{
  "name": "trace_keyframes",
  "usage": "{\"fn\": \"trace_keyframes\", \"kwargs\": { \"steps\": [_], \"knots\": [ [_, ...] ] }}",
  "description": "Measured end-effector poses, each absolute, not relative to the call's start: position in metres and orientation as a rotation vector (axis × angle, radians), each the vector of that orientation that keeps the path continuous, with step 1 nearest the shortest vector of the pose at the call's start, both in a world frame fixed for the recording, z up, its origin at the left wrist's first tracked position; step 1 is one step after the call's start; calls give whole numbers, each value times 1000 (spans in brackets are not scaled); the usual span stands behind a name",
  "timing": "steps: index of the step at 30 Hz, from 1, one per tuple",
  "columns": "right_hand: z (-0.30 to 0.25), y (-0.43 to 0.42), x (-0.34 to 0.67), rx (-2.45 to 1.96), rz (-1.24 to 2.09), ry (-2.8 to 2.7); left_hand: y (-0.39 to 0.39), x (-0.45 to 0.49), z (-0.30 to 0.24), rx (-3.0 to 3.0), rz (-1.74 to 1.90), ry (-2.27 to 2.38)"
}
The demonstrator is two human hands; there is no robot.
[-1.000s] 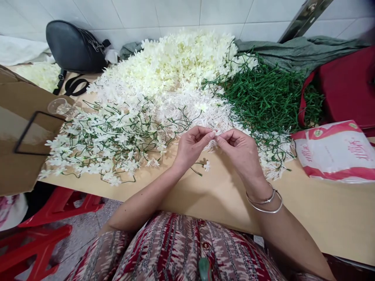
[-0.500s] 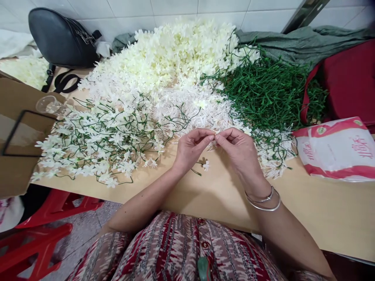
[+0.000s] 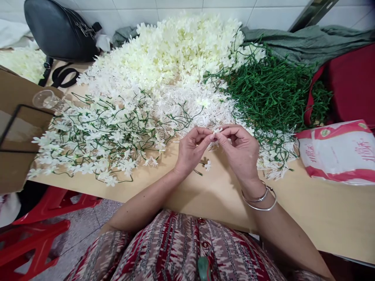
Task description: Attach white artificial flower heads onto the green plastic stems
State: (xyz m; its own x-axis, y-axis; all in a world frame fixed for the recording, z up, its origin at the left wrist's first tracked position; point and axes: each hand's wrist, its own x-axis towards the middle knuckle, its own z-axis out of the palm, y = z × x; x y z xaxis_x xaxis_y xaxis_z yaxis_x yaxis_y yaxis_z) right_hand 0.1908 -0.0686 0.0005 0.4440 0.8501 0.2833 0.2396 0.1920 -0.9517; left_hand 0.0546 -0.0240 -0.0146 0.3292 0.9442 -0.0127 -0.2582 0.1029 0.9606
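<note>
Pale tabletop (image 3: 190, 199) runs beneath; over it the left hand (image 3: 191, 150) and right hand (image 3: 241, 154) meet, both pinched together on a small white piece (image 3: 216, 131), equally near each, its long axis hidden by the grip. One loose flower (image 3: 208, 166) lies on the near side, closer to the left hand, beside a green stem (image 3: 198, 172)

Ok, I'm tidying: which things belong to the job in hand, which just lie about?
Likely the job:
- small pinched white piece
- cream blossoms
- white filaments
- stemmed white flowers
- green stems

Likely lying about:
- black bag
- red bag
- plastic packet
</note>
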Motion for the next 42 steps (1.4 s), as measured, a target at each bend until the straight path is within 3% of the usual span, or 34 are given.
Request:
{"fn": "trace_keyframes", "kwargs": {
  "steps": [14,32,42],
  "knots": [
    [0,-70,189,-1316,474,-1110,-22,50,-6,1290,961,747],
    [5,-69,188,-1256,826,-939,-15,47,-5,1194,964,653],
    [2,-70,188,-1332,673,-1028,-26,47,-5,1516,1181,885]
  ]
}}
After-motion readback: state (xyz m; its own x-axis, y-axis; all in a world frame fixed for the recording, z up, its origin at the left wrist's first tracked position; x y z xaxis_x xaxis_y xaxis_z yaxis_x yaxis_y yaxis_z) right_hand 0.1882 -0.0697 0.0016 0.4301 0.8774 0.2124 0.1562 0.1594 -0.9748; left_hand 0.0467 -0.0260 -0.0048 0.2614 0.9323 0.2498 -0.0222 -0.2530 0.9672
